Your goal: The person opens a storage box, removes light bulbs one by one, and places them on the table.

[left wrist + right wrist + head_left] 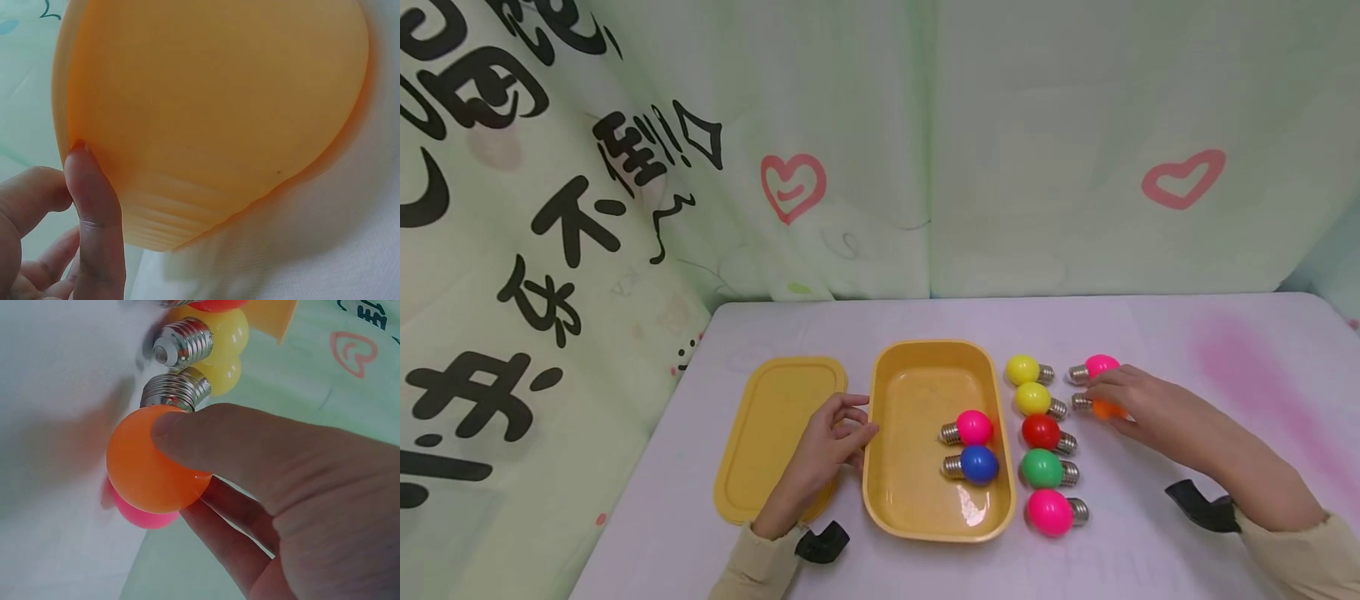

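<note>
My right hand (1131, 400) holds an orange light bulb (153, 459) between thumb and fingers, its metal screw base bare. Just behind it lies a pink bulb (1102, 364). At the left side of a yellow plastic box (940, 525), my left hand (842, 433) pinches the rim with thumb and forefinger. Inside the box, a pink bulb (973, 427) and a blue bulb (980, 465) lie side by side, bases pointing left. Thumb and rim show close up against the box wall (219, 125) in the left wrist view.
Right of the box runs a column of bulbs: two yellow (1033, 398), a red (1041, 432), a green (1042, 468) and a pink one (1049, 512). A flat yellow lid (760, 442) lies left of the box, partly under the left hand. A printed curtain (1000, 167) hangs behind the table.
</note>
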`<action>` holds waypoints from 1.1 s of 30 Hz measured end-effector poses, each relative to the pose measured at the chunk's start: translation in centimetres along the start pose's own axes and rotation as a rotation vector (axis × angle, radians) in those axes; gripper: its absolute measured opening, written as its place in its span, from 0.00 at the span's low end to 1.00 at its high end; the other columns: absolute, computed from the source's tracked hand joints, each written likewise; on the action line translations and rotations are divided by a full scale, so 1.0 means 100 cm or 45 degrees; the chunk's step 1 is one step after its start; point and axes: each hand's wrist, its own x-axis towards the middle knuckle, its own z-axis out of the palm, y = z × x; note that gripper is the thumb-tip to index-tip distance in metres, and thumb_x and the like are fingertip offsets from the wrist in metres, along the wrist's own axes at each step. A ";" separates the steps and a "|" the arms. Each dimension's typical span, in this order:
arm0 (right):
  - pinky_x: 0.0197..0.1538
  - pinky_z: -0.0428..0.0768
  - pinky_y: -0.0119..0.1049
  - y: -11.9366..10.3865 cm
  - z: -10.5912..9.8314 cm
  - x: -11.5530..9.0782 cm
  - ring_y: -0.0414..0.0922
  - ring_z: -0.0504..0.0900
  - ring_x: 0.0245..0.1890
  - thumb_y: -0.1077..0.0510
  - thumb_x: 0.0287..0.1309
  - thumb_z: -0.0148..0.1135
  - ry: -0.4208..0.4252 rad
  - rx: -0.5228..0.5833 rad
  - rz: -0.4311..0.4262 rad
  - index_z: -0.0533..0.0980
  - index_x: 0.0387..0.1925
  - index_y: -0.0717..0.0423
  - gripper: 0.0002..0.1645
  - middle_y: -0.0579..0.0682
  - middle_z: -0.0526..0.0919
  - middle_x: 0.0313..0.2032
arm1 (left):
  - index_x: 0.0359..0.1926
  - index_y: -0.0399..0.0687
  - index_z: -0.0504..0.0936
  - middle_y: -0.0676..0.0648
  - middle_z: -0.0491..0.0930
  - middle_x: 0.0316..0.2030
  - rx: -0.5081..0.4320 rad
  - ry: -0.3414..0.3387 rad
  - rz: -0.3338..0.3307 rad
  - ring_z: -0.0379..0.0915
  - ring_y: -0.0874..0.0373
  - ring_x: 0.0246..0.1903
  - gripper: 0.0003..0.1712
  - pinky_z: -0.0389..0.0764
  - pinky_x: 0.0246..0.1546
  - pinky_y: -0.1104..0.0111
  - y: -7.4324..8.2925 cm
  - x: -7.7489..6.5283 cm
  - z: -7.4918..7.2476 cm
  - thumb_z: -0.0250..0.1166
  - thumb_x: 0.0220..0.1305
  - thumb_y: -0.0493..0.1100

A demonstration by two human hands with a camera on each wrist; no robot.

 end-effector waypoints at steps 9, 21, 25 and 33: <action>0.45 0.85 0.49 0.003 0.004 -0.001 0.59 0.79 0.51 0.64 0.36 0.82 -0.036 0.011 0.028 0.85 0.43 0.54 0.26 0.55 0.84 0.47 | 0.62 0.40 0.69 0.43 0.74 0.42 0.018 0.002 0.010 0.73 0.59 0.21 0.26 0.82 0.26 0.72 0.000 0.000 0.000 0.66 0.66 0.39; 0.45 0.85 0.49 0.006 0.007 -0.002 0.59 0.80 0.50 0.64 0.36 0.82 -0.039 0.023 0.041 0.85 0.43 0.54 0.26 0.55 0.84 0.46 | 0.62 0.40 0.70 0.43 0.74 0.42 0.010 0.006 0.004 0.73 0.58 0.22 0.26 0.81 0.26 0.73 0.000 -0.001 0.001 0.66 0.67 0.39; 0.45 0.85 0.48 0.006 0.006 -0.001 0.59 0.80 0.51 0.64 0.36 0.82 -0.029 0.018 0.041 0.84 0.44 0.54 0.27 0.55 0.84 0.46 | 0.62 0.40 0.70 0.42 0.73 0.42 0.005 0.002 0.007 0.73 0.59 0.22 0.25 0.81 0.26 0.73 0.001 -0.001 0.001 0.66 0.67 0.39; 0.45 0.85 0.48 0.003 0.004 0.001 0.60 0.78 0.54 0.64 0.36 0.82 -0.007 0.020 0.029 0.84 0.47 0.53 0.30 0.56 0.83 0.51 | 0.62 0.40 0.70 0.42 0.73 0.42 -0.010 0.003 0.001 0.73 0.56 0.22 0.26 0.81 0.26 0.73 0.003 -0.001 0.001 0.66 0.66 0.39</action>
